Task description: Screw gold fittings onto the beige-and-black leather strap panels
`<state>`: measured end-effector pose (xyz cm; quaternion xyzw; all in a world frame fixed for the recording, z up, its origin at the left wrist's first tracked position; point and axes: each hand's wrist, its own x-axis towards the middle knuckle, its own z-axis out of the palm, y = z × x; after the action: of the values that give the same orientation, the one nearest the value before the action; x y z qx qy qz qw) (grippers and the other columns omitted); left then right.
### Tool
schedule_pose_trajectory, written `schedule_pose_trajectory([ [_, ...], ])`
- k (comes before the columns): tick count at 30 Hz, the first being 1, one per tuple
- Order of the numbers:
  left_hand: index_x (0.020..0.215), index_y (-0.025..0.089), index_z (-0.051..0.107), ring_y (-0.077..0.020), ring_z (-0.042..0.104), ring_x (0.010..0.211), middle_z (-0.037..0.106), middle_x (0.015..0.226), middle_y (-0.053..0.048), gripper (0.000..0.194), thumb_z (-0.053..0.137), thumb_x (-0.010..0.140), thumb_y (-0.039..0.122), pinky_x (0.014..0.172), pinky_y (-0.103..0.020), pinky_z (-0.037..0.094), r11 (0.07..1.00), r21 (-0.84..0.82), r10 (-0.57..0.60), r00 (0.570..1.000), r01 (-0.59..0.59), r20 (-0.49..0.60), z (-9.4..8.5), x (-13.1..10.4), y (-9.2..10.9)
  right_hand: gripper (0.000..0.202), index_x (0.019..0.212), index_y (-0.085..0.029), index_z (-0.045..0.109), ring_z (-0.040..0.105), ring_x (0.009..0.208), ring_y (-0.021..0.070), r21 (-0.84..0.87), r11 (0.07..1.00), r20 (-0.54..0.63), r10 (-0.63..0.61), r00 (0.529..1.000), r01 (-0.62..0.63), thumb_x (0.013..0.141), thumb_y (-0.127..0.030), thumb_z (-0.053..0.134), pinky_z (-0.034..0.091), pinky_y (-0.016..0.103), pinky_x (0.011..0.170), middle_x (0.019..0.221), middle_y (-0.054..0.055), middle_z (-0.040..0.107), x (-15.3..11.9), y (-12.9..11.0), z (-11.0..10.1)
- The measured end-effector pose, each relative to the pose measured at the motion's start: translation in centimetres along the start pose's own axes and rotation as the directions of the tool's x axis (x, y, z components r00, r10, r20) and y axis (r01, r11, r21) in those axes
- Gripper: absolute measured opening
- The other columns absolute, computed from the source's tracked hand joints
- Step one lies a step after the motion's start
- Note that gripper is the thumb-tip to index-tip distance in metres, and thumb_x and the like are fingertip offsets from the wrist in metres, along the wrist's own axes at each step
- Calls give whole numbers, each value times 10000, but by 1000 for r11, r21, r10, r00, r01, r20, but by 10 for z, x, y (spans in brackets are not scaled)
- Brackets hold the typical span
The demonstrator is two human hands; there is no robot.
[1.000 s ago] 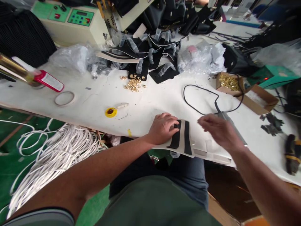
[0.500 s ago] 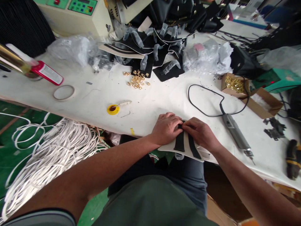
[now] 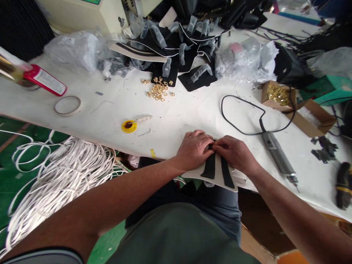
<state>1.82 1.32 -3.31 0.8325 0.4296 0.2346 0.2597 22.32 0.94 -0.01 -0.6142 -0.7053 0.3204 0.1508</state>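
Observation:
A beige bag panel (image 3: 218, 169) with two black strips (image 3: 209, 167) on its face lies at the table's front edge, its lower end jutting out over my lap. My left hand (image 3: 194, 149) presses down over the panel's upper left, fingers bent and thumb against it. Close beside that thumb, my right hand (image 3: 233, 152) pinches with thumb and forefinger at the panel's upper part. What sits between those fingertips is too small and covered to make out. Beyond the hands lies a loose pile of gold metal fittings (image 3: 158, 91).
A grey rotary tool (image 3: 279, 154) with a black cord lies to the right, pliers (image 3: 343, 185) farther along. A yellow dish (image 3: 129, 126) with a glue-like brown substance, a tape roll (image 3: 67, 105) and a red bottle (image 3: 46, 79) stand left. Black panels (image 3: 189, 79) lie behind.
The camera view has tilted and shifted slightly. Both hands stay at the same place on the panel, with only slight finger movement.

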Motion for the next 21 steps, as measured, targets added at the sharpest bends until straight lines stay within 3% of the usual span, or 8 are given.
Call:
schedule_pose_trajectory([
  [8,1181,263,690,-304,528,1337,731,1339,-16,254,661,961,386,1088,-513,387,1000,2,-2,1000,2,-13,1,0,0,199,791,-243,753,603,622,175,19,984,37,175,984,-176,811,-439,723,405,288,562,685,-3,706,6,-3,-2],
  [16,1206,264,697,-311,512,1356,722,1356,-24,288,676,951,394,1103,-519,380,1000,15,-7,1000,6,6,0,1,1,259,784,-198,755,583,620,155,132,971,159,178,971,-200,753,-455,768,406,271,561,670,-2,693,19,3,-8],
  [21,1214,263,690,-306,521,1344,730,1336,-26,299,682,949,401,1092,-514,395,1000,27,12,1000,-12,-10,1,0,0,265,808,-215,749,595,644,161,159,975,47,152,987,-157,794,-479,740,410,266,561,708,-4,706,6,3,-1],
])
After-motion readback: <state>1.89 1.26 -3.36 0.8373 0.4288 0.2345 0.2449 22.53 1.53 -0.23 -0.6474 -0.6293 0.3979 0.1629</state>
